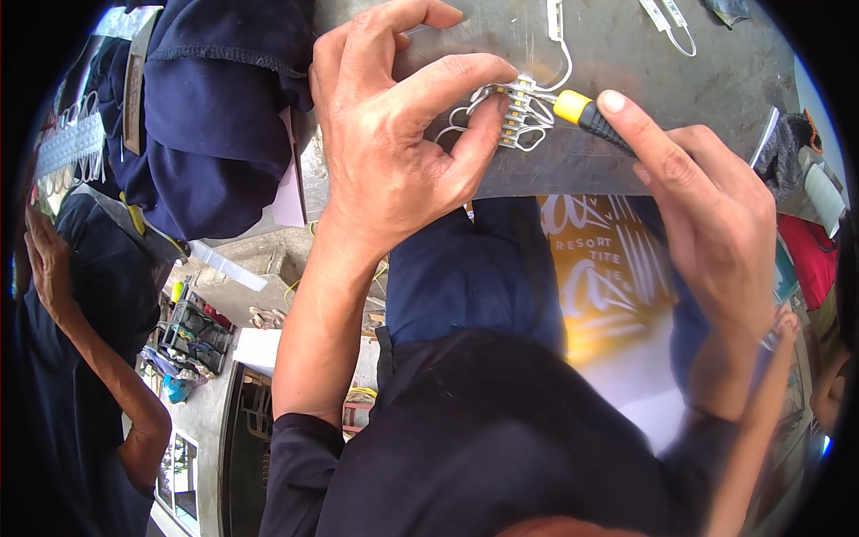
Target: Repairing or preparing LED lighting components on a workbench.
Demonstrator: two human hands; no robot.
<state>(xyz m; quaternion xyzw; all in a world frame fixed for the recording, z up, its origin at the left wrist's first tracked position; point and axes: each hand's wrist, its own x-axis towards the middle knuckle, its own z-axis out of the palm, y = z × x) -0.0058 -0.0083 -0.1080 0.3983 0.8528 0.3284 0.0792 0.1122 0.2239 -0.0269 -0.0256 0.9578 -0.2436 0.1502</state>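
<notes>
My left hand (403,134) pinches a small bundle of LED modules (513,121) between thumb and index finger. White wires loop out from both sides of the bundle, above the near edge of the grey metal table. My right hand (707,188) grips a screwdriver-like hand tool (586,115) with a yellow and black handle, the index finger stretched along it. The tool's thin end points left and meets the wires beside the bundle; whether it touches a module I cannot tell. One white wire runs up from the bundle to another LED module (556,18).
More LED modules (667,22) lie on the metal table (617,58) at the far right. Dark blue cloth (224,107) is heaped at the left. Another person's arm (98,358) is at the left edge, and another's forearm (756,421) at the lower right. A printed yellow-and-white sheet (608,295) hangs below the table edge.
</notes>
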